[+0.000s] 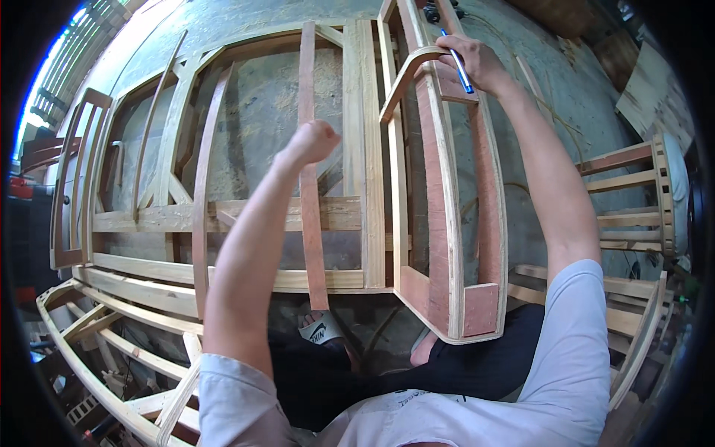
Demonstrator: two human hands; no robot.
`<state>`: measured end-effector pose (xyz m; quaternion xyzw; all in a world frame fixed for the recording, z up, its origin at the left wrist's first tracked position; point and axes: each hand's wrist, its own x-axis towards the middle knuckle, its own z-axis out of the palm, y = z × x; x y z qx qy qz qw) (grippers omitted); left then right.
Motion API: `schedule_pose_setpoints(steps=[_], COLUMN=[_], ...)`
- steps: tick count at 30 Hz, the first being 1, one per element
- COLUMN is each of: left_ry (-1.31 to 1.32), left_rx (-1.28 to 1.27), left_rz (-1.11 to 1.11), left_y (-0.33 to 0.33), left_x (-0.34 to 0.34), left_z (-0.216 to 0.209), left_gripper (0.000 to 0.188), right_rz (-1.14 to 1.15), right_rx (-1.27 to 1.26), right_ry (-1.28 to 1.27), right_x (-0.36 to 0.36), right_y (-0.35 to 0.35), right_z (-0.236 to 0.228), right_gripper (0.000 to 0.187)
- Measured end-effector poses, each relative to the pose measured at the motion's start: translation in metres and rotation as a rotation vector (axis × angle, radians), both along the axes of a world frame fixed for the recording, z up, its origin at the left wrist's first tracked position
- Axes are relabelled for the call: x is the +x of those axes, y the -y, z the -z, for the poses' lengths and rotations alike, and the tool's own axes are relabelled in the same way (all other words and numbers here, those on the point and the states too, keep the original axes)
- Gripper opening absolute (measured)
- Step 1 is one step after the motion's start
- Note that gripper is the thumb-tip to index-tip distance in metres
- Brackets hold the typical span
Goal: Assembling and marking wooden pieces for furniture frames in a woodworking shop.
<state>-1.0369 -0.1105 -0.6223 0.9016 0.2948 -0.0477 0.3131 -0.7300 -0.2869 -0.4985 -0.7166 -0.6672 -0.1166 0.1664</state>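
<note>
My left hand (311, 143) is closed in a fist above a long flat wooden strip (307, 82) that lies across the wooden frame (164, 217). What the fingers hold, if anything, is hidden. At the upper right, my right hand (479, 62) grips one end of a curved, bent wooden piece (408, 73). A blue pen (458, 63) is also in that hand, slanting past the fingers. Beneath it stands a narrow box-like plywood frame (441, 179), its near end (480, 309) close to my legs.
Another wooden strip (207, 171) and a thin stick (156, 119) cross the frame farther left. Slatted wooden frames (134, 335) stand at the lower left and right (625, 194). My sandalled foot (324, 328) is on the floor below the frame's near edge.
</note>
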Motion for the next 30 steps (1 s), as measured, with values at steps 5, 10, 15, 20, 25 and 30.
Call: schedule_pose_setpoints(steps=[5,10,15,20,25,30], left_ry=[0.029,0.244,0.666,0.696,0.796,0.792], left_rx=[-0.122,-0.162,-0.217,-0.138,0.015,0.050], left_rz=[0.047,-0.076,-0.115,-0.122,-0.141,-0.084], left_y=[0.039,0.042,0.030,0.045,0.048,0.043], left_x=[0.041,0.073,0.111,0.144,0.147,0.143], left_z=[0.054,0.073,0.067,0.022,0.015,0.021], left_gripper=[0.041,0.050,0.050,0.034,0.026,0.029], right_rz=[-0.056,-0.002,0.016,0.029,0.057,0.040], right_rx=[-0.079,-0.159,-0.105,-0.159,-0.125,-0.017], right_ry=[-0.010,-0.051,-0.003,0.027,-0.053,-0.099], right_x=[-0.007,-0.015,-0.014,-0.007,-0.006,-0.006], right_y=[-0.007,-0.013,-0.016,-0.003,0.007,0.015], right_z=[-0.009,0.006,0.010,0.006,0.005,0.023], right_gripper=[0.028,0.032,0.029,0.027,0.026,0.026])
